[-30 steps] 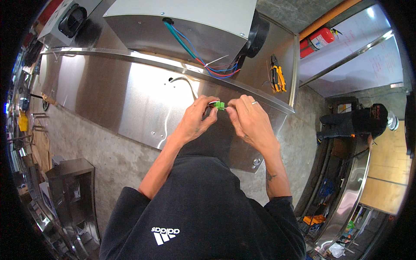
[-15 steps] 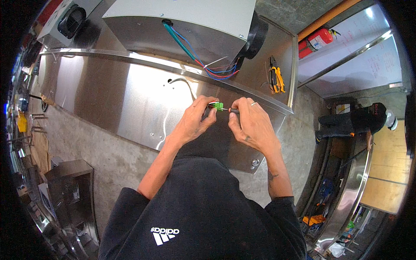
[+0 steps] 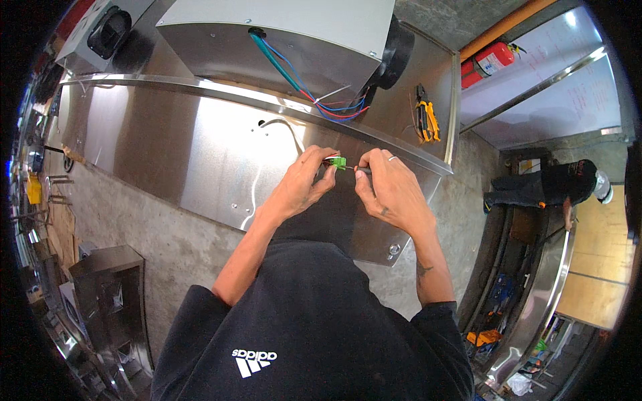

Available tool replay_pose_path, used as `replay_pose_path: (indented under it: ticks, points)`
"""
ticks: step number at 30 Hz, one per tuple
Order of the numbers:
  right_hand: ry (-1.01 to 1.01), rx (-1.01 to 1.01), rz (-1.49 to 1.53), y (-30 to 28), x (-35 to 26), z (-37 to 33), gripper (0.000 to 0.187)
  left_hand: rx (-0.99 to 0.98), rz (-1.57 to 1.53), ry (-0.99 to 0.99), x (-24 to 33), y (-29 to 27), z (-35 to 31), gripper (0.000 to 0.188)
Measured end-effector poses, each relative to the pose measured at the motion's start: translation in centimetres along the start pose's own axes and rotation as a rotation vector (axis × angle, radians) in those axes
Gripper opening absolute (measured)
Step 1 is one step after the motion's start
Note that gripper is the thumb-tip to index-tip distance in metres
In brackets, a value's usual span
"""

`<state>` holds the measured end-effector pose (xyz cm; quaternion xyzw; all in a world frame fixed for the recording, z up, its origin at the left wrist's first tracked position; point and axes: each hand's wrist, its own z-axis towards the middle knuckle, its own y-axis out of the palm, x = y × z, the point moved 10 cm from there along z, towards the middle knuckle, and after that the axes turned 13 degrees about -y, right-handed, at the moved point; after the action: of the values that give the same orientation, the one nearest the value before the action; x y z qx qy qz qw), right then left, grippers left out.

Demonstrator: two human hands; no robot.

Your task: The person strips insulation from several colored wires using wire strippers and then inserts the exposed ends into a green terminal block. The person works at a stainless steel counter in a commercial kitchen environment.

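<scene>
Between the thumb and fingers of my left hand [image 3: 305, 180] is a small green terminal block [image 3: 338, 162], with thin wires running into it. A pale cable [image 3: 294, 132] rises from a hole in the steel panel and leads to that hand. My right hand [image 3: 391, 186], with a ring on one finger, pinches a small screwdriver [image 3: 362, 170] that has a dark handle. Its thin shaft points left, with the tip at the terminal block; whether it sits in a screw cannot be made out. Both hands are above the steel panel [image 3: 150, 147].
Beyond the panel's raised edge stands a grey metal box [image 3: 287, 40] with a green cable and loose blue and red wires [image 3: 334, 110]. Yellow-handled pliers [image 3: 426, 115] lie to its right. A red fire extinguisher [image 3: 487, 63] is at far right. Another person [image 3: 552, 184] works at the right.
Both hands keep nearly the same place and hold. The screwdriver looks slightly turned in my right fingers. The person at the right has shifted slightly.
</scene>
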<state>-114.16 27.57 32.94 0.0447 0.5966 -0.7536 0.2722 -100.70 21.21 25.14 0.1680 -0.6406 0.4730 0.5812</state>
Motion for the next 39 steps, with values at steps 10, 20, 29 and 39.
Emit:
replay_pose_path:
  ticks: [10, 20, 29, 39]
  points:
    - [-0.095, -0.008, -0.105, 0.5, 0.1, 0.0, 0.019, -0.028, 0.002, 0.009, 0.2, 0.5, -0.1, 0.036]
    - [-0.061, -0.015, -0.023, 1.3, 0.7, -0.2, 0.023, 0.003, 0.023, 0.069, 0.4, 0.3, -0.1, 0.038]
    - [-0.007, -0.010, -0.043, 1.3, 1.4, -0.7, 0.022, -0.070, -0.007, -0.072, 0.0, 0.7, 0.0, 0.038]
    - [-0.151, -0.040, -0.189, 0.8, -1.3, 0.0, 0.019, -0.016, 0.042, 0.010, 0.3, 0.5, -0.2, 0.035]
